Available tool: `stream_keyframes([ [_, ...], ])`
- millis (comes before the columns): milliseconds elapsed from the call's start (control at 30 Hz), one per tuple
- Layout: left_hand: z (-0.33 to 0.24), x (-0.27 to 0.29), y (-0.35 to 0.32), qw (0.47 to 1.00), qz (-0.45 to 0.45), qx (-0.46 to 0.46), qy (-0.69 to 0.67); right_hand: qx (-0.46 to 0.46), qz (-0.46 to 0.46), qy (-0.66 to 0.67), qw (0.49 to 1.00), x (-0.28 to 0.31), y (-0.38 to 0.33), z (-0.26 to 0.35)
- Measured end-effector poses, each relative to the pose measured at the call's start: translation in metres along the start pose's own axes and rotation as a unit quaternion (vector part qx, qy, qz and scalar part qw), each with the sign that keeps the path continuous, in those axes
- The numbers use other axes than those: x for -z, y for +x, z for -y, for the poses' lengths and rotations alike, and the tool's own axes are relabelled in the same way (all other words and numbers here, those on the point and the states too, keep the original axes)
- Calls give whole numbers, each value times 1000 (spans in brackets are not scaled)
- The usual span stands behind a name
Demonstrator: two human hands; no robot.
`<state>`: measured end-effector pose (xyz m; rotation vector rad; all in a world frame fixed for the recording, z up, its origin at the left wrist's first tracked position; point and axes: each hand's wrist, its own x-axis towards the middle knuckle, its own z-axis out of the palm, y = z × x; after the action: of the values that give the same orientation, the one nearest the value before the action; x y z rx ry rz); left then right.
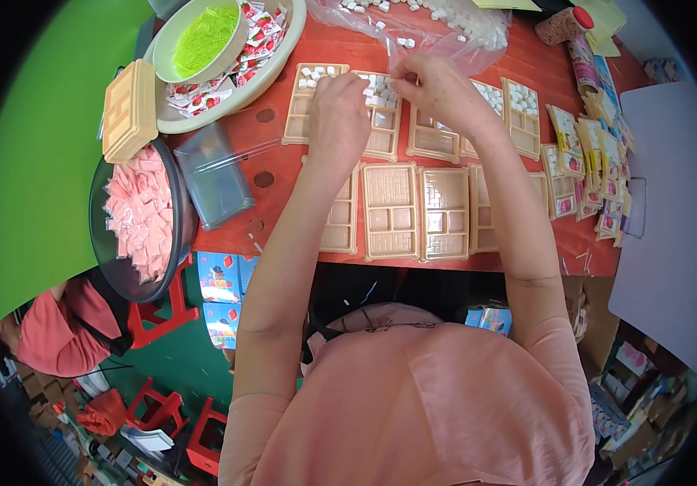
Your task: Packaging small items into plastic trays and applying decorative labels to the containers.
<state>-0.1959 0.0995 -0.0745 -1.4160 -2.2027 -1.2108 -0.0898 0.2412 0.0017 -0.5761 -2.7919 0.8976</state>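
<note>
My left hand [340,117] reaches over the back row of beige compartment trays, between a tray [297,113] at the left end and another tray [382,142] beside it. Its fingers curl down at small white pieces [378,89] in the top compartments; what they hold, if anything, is hidden. My right hand [442,89] is above the same pieces, thumb and forefinger pinched together. I cannot make out anything between those fingertips. White pieces also fill the top compartment of a tray [522,121] farther right. Nearer me, a front tray [391,182] shows bare compartments.
A clear bag [437,49] of white pieces lies at the back. Leftward are a large bowl [239,109] of sachets, a black basin [178,206] of pink packets, stacked beige trays [130,109] and a clear plastic box [215,178]. Packed trays [607,162] pile up at right.
</note>
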Motion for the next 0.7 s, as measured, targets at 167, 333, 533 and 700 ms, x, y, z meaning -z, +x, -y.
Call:
stream_keyframes([
  [167,-25,11,-16,999,51,-1,17,-20,-17,82,996,-26,36,20],
  [333,-23,29,-14,994,96,51,13,95,-122,58,986,-48,50,10],
  [533,-3,23,11,996,26,65,-49,-50,-183,60,980,12,59,-42],
  [700,-7,-16,68,937,-14,269,-221,24,-106,-113,988,-24,76,-76],
])
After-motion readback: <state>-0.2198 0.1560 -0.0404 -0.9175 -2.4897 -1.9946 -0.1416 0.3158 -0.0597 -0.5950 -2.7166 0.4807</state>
